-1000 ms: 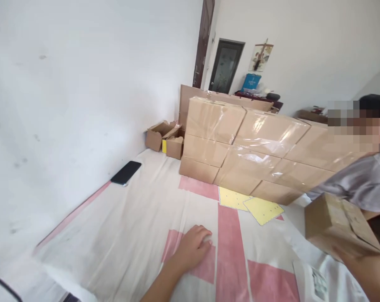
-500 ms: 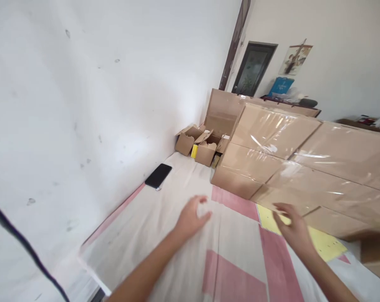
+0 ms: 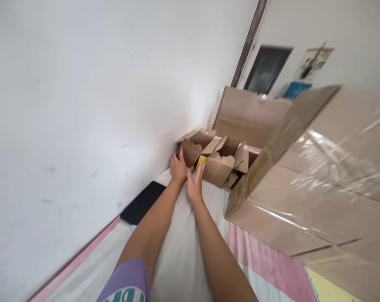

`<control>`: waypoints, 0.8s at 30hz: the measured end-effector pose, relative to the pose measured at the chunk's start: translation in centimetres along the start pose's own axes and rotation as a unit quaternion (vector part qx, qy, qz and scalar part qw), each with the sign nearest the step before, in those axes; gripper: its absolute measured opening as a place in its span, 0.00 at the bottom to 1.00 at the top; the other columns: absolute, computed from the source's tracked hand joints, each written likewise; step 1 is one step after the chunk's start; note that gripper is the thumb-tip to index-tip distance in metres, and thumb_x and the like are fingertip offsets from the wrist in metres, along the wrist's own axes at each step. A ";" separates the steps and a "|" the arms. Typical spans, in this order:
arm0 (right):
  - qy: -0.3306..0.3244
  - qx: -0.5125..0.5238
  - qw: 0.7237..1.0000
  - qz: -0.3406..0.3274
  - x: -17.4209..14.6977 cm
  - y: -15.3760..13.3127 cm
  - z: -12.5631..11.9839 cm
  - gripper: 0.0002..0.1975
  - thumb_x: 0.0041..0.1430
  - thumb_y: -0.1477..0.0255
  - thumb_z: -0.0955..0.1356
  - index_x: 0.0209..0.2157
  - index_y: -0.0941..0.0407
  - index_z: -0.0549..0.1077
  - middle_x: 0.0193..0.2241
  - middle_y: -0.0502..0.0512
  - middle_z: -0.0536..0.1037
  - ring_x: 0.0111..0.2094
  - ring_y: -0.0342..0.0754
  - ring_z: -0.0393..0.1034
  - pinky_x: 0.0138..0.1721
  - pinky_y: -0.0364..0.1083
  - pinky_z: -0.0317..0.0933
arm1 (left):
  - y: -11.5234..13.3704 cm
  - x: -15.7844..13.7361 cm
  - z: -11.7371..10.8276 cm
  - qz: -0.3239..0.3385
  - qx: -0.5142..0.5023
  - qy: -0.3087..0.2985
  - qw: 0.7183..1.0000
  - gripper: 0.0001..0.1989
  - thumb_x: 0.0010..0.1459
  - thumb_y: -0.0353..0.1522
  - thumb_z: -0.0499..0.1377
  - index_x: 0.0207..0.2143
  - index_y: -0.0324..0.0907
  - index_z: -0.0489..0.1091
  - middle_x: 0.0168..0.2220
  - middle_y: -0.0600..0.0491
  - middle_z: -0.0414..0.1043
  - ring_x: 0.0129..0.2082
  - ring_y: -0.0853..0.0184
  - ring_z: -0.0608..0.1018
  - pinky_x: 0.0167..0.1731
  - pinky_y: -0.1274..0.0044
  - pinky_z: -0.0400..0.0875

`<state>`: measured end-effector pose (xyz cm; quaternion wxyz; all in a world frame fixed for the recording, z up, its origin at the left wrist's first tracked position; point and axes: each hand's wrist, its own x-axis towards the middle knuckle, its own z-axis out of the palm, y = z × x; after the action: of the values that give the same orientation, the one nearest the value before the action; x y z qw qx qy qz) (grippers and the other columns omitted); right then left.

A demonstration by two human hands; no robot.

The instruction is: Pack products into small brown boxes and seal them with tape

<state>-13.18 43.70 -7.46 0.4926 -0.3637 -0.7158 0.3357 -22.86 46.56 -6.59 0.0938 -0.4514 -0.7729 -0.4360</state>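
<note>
My left hand [image 3: 179, 168] reaches to a small opened cardboard box [image 3: 191, 152] against the wall. Its fingers are apart and lie along the box's front left side. My right hand [image 3: 195, 187] is just beside it, fingers stretched out. Their tips touch or nearly touch a yellow item [image 3: 201, 162], which sits in the gap between this box and a second opened cardboard box [image 3: 219, 170]. Whether the right fingertips press on the yellow item is blurred. Both boxes have torn, raised flaps.
A black tablet-like slab [image 3: 142, 203] lies along the wall [image 3: 82, 126], left of my forearm. On the right stands a big taped cardboard barrier [image 3: 303, 201]. Another cardboard panel [image 3: 249, 113] is behind the small boxes. A pale sheet with pink patches [image 3: 259, 251] covers the surface.
Both hands have moved forward from above the sheet to the small boxes at the back and come close together. The view has moved closer to the boxes.
</note>
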 end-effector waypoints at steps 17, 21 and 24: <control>0.091 -0.107 0.986 0.094 0.1 -2.9 -1.0 0.45 0.62 0.69 0.61 0.73 0.68 0.37 0.74 0.70 0.44 0.73 0.69 0.43 0.70 0.68 0.44 | -0.2 -0.7 -0.2 -0.030 -0.055 -0.072 0.995 0.60 0.47 0.40 0.71 0.72 0.34 0.39 0.57 0.32 0.57 0.58 0.39 0.70 0.56 0.57 0.68; 0.095 -0.078 0.987 0.103 0.6 -2.5 -1.3 0.46 0.60 0.68 0.62 0.73 0.67 0.37 0.74 0.71 0.44 0.73 0.70 0.43 0.69 0.69 0.46 | -0.4 -0.6 -0.1 -0.024 -0.062 -0.078 0.995 0.60 0.48 0.41 0.71 0.72 0.37 0.38 0.58 0.33 0.57 0.60 0.39 0.69 0.58 0.56 0.66; 0.079 -0.048 0.992 0.088 1.4 -1.2 -1.7 0.46 0.60 0.68 0.62 0.73 0.69 0.40 0.73 0.72 0.47 0.74 0.62 0.42 0.71 0.61 0.46 | -0.4 -0.6 0.0 -0.028 -0.072 -0.073 0.994 0.62 0.45 0.40 0.73 0.72 0.36 0.38 0.59 0.32 0.56 0.60 0.41 0.69 0.60 0.56 0.65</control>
<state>-12.15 44.47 -5.32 0.4978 -0.4737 -0.6558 0.3128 -22.84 46.13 -7.12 -0.0085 -0.4658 -0.7565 -0.4590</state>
